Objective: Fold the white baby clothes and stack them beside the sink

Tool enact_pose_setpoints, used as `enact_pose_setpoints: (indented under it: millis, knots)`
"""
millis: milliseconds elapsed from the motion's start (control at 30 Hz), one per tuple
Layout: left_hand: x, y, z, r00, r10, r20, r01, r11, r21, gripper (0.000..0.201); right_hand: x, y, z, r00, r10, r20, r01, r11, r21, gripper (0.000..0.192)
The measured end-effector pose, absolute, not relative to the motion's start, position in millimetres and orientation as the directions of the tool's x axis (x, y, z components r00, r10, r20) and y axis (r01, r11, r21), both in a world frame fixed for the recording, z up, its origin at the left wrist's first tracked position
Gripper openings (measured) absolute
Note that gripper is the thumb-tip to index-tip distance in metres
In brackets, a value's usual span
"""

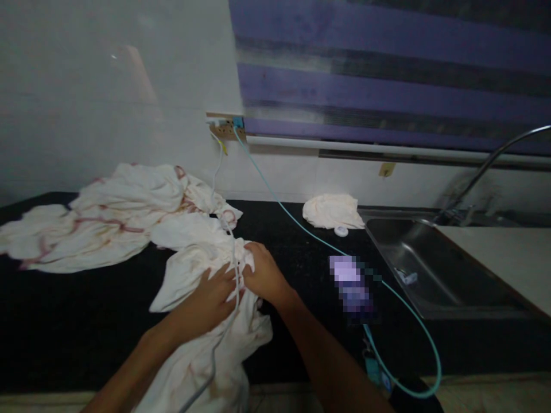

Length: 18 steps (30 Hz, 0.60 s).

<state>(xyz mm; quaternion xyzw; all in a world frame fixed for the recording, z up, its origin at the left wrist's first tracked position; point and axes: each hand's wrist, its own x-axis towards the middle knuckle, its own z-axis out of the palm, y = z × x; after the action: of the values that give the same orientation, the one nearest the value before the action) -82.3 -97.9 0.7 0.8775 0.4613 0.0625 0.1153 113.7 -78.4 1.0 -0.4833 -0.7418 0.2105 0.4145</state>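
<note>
At the centre of the frame, the left hand (210, 295) and right hand (264, 275) both pinch a crumpled white cloth with reddish stains (202, 344) on the black tabletop (77, 321). A white cable (235, 269) crosses the cloth between them.

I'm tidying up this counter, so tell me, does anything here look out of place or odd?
Yes. A white cable from the wall socket runs across the white cloth under both hands, the left hand and right hand. A teal cable crosses the black counter beside the sink and loops off the edge.
</note>
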Motion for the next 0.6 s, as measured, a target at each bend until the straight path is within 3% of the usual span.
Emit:
enact_pose_setpoints:
  millis: [167,267,367,433,533,600]
  knots:
    - [-121,-84,0,0.639,0.769,0.012,0.659,-0.556,0.506,0.049,126,-82,12,-0.207,0.951,0.229,0.616,0.308,-0.725,0.054]
    - [-135,-79,8,0.686,0.727,-0.026,0.585,-0.531,0.614,0.035,129,-86,15,-0.24,0.952,0.189,0.728,0.305,-0.614,0.041]
    - [-142,-74,18,0.73,0.684,-0.023,0.534,-0.549,0.643,0.026,125,-90,13,-0.279,0.931,0.233,0.812,0.359,-0.461,0.028]
    - [-150,-68,22,0.681,0.732,0.023,0.593,-0.57,0.569,0.034,123,-90,10,-0.316,0.904,0.289,0.82,0.413,-0.397,0.021]
    - [-168,-56,23,0.564,0.818,0.112,0.778,-0.572,0.259,0.043,122,-88,11,-0.379,0.871,0.312,0.801,0.478,-0.361,0.017]
    - [-181,-48,22,0.476,0.867,0.146,0.87,-0.489,0.071,0.045,123,-87,15,-0.336,0.9,0.276,0.836,0.42,-0.353,0.017]
